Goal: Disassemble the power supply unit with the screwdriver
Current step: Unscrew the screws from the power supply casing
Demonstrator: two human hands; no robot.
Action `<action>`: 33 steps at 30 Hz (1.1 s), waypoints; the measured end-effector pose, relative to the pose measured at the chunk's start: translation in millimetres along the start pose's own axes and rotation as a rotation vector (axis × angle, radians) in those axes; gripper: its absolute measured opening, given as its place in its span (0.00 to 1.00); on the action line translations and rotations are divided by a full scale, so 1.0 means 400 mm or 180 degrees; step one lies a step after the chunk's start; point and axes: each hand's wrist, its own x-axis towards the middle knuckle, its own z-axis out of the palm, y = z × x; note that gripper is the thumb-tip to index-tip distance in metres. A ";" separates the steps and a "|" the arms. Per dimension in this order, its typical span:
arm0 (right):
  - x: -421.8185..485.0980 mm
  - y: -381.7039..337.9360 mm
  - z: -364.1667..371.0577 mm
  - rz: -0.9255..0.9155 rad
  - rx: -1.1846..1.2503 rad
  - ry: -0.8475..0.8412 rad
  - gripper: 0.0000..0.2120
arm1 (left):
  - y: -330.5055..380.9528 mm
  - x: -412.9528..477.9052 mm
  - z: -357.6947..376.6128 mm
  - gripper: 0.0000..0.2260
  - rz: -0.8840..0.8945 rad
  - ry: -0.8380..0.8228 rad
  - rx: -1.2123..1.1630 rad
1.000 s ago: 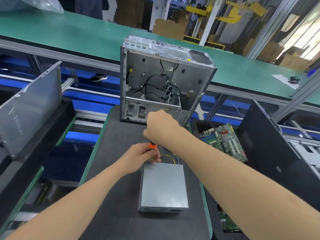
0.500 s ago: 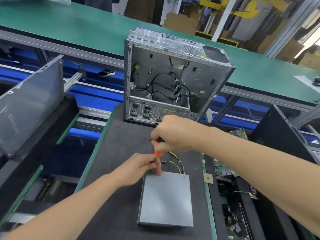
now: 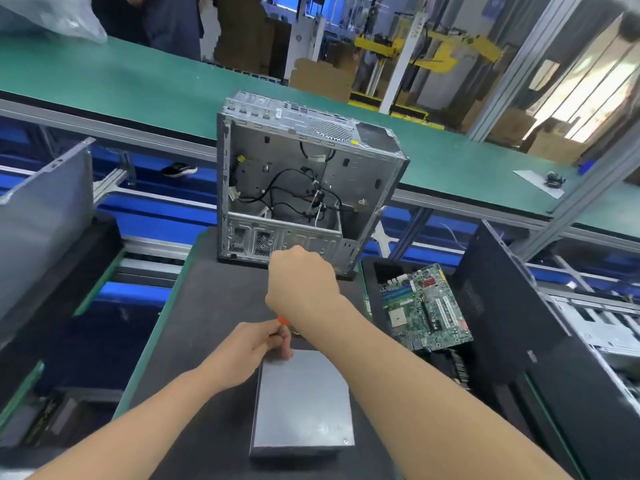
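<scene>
The grey metal power supply unit [image 3: 303, 400] lies flat on the dark mat [image 3: 207, 306] in front of me. My right hand [image 3: 303, 284] grips the top of the screwdriver [image 3: 281, 321] from above; only a bit of its orange handle shows below the fist. My left hand [image 3: 254, 344] pinches the screwdriver low down, fingertips touching the unit's far left corner. The tool's tip and the unit's cables are hidden behind my hands.
An open, emptied computer case [image 3: 298, 188] stands upright at the mat's far end. A green motherboard [image 3: 424, 306] lies in a black bin at the right, beside a black panel [image 3: 512, 341]. A grey panel [image 3: 41, 220] leans at the left. A green conveyor [image 3: 138, 81] runs behind.
The view has shifted, so the motherboard bin at the right shows again. Both hands stay on the screwdriver at the unit's far corner; my right forearm now covers the yellow and black wires.
</scene>
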 end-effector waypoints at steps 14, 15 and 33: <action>0.077 0.087 -0.024 -0.2761 -0.1351 -0.0240 0.10 | -0.042 0.025 0.009 0.19 -0.0001 0.0112 -0.0288; 0.074 0.086 -0.025 -0.2766 -0.1297 -0.0173 0.10 | -0.047 0.025 0.008 0.20 0.0067 0.0119 -0.0178; -0.004 0.048 0.026 0.0289 0.0644 0.0166 0.14 | -0.034 0.005 0.011 0.15 0.0145 0.0156 0.0069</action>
